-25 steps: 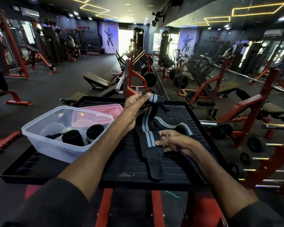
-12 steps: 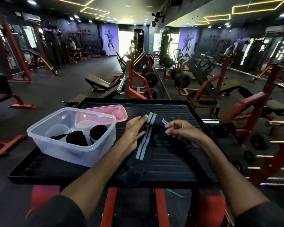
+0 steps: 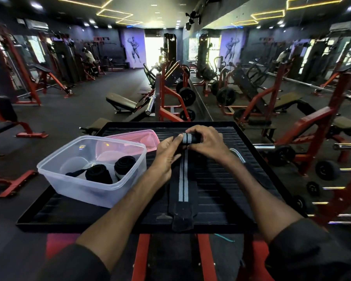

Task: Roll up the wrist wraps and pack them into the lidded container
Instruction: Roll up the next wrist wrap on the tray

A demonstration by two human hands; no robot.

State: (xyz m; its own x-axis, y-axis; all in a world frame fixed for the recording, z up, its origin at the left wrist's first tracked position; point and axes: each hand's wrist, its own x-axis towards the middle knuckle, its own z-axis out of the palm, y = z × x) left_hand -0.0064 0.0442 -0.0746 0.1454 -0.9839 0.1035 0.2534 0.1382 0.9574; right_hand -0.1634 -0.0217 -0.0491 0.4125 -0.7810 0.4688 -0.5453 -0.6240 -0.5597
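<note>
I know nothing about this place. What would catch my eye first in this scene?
In the middle, the left hand and right hand grip the rolled far end of a grey-striped wrist wrap, whose tail lies flat on a black tray. To the left on the tray stands a clear container holding two black rolled wraps, with a pink lid behind it.

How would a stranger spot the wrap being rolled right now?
Look at the black ribbed tray, right of the clear container. A long black wrist wrap lies along its middle, its far end rolled between the left hand and right hand. Unlike the plain black rolls in the container, it is mostly flat with two grey stripes.
</note>
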